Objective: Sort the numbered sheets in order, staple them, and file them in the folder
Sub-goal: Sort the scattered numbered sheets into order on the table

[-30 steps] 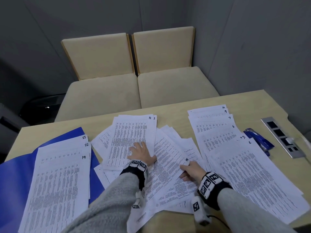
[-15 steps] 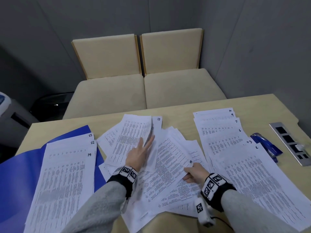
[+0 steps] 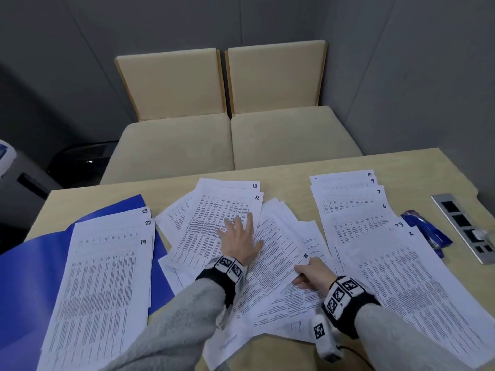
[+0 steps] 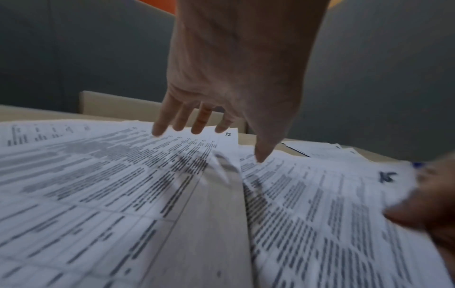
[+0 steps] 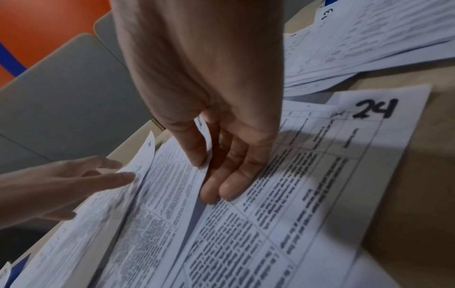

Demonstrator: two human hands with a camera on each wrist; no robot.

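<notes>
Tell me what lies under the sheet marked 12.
Under sheet 12, sheet 13 shows at the far edge, and other sheets stick out at its left. Their numbers are covered. The left hand rests flat on sheet 12.

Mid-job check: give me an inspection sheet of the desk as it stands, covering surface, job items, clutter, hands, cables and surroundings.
Surface: light wooden table, mostly covered in paper.
Job's things: left pile showing 19, 22, 23, lying on the open blue folder; loose middle sheets with 12 and 13 on top; right pile fanned, showing 10, 9, 7, 6, 2; blue stapler right of it.
Clutter: nothing seen.
Grip, left hand: flat, fingers spread on sheet 12.
Grip, right hand: pinches a sheet's corner; sheet 24 under its fingers.
Cables: one plugged into the table's socket panel.
Surroundings: two beige chairs, grey walls.
</notes>
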